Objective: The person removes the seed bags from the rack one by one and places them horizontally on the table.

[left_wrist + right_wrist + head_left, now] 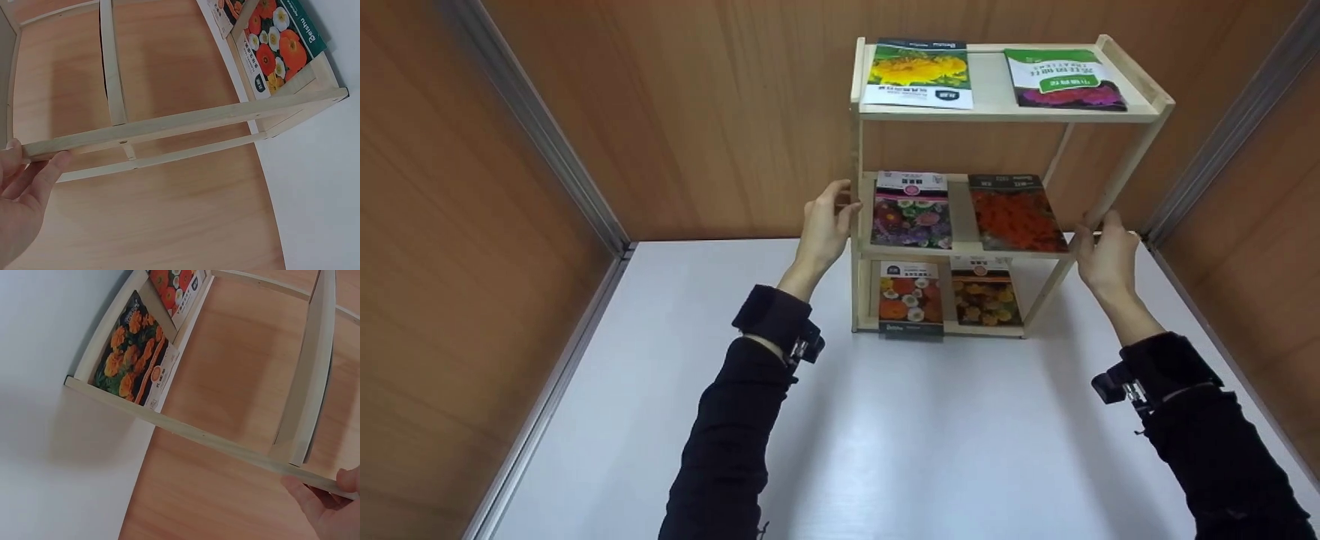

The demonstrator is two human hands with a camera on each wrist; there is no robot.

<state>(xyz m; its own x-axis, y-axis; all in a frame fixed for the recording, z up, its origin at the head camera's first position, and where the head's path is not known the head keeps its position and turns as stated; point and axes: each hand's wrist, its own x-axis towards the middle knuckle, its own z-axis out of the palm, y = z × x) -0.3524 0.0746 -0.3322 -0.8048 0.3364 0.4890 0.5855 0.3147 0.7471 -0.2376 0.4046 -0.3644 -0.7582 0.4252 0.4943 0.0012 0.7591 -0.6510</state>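
Note:
A light wooden three-tier rack (988, 82) stands on the white table against the back wall. My left hand (825, 229) grips its left upright; thumb and fingers pinch the post (185, 121) in the left wrist view. On the other side, my right hand (1110, 259) holds the right upright, its thumb and a finger around the post (225, 450). Flower seed packets lie in pairs: a yellow-flower one (919, 73) and a green-and-white one (1065, 79) on top, a purple-flower one (911, 217) and a red-flower one (1016, 214) in the middle.
The lowest tier bears a packet with orange and white flowers (911, 296), jutting over the front edge, and an orange-flower packet (986, 300). Wood-grain panels (697, 112) with metal edge strips (547, 127) enclose the white table (847, 450) at back and sides.

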